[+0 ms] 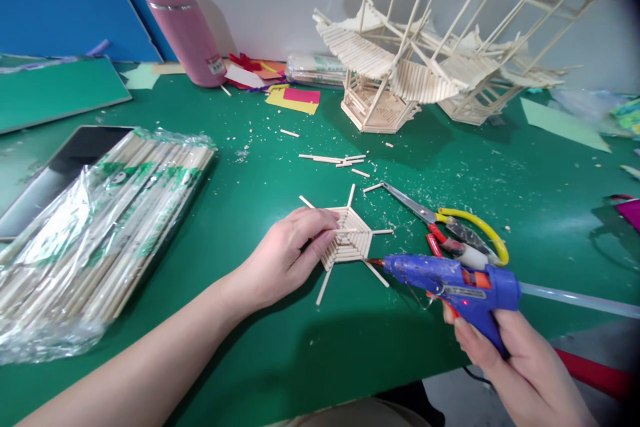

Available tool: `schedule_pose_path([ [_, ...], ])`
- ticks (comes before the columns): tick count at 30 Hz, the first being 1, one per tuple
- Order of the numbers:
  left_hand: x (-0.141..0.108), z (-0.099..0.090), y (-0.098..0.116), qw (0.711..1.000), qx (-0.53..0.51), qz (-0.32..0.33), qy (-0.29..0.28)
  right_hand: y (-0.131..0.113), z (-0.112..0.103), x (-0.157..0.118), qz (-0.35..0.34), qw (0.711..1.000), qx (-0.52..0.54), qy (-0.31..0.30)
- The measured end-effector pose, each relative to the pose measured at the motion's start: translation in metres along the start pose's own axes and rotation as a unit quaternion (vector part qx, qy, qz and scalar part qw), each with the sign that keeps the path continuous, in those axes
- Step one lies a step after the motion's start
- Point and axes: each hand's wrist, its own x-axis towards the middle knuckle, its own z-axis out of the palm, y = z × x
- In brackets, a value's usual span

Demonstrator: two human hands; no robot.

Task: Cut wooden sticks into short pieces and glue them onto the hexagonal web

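My right hand (515, 353) grips the handle of a blue hot glue gun (450, 277), with a clear glue stick (575, 298) out of its back. The gun's nozzle touches or nearly touches the right corner of a hexagonal web of thin wooden sticks (353, 252), which lies flat with spokes poking past its rim. Over the web's left part, my left hand (295, 240) is closed, a short wooden stick (346, 231) pinched between thumb and forefinger. The fingers hide part of the web. Scissors (425, 213) with yellow and red handles lie behind the gun.
Bagged wooden sticks (125, 213) lie at left, partly over a dark tablet-like slab (60, 167). A pink bottle (180, 27) stands at the back. Two stick-built pavilion models (380, 113) rise at back right. Cut stick pieces (333, 159) and crumbs litter the green table (240, 360).
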Motion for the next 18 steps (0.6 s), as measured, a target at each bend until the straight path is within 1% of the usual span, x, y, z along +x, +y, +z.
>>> schedule_pose_path([
  [3,-0.001,0.000,0.000,1.000,0.001,-0.001,-0.002,0.001,0.002,-0.001,0.012,1.000,0.015,0.007],
  [6,-0.001,0.000,-0.001,1.000,0.002,-0.001,-0.004,-0.001,0.005,-0.001,0.041,0.998,0.035,0.021],
  [8,-0.001,0.000,0.000,1.000,0.003,-0.001,-0.005,-0.004,0.005,0.002,0.067,0.995,0.061,0.034],
  [10,0.000,0.000,0.000,1.000,0.002,-0.001,-0.003,-0.005,0.001,0.009,0.077,0.992,0.089,0.046],
  [12,0.000,0.000,0.001,1.000,0.001,0.000,0.000,-0.003,-0.008,0.022,0.065,0.991,0.101,0.065],
  [14,-0.001,0.000,0.002,1.000,-0.002,0.004,0.005,0.001,-0.021,0.041,0.064,0.990,0.090,0.089],
  [15,-0.001,0.000,0.002,1.000,-0.003,0.008,0.006,0.005,-0.029,0.053,0.075,0.987,0.080,0.122],
  [16,-0.002,-0.001,0.003,1.000,-0.004,0.014,0.009,0.009,-0.036,0.065,0.087,0.982,0.050,0.158],
  [17,-0.002,-0.001,0.003,1.000,-0.002,0.021,0.015,0.015,-0.043,0.077,0.096,0.980,-0.004,0.177],
  [18,-0.003,-0.001,0.003,0.999,0.004,0.028,0.023,0.021,-0.049,0.089,0.093,0.979,-0.073,0.163],
])
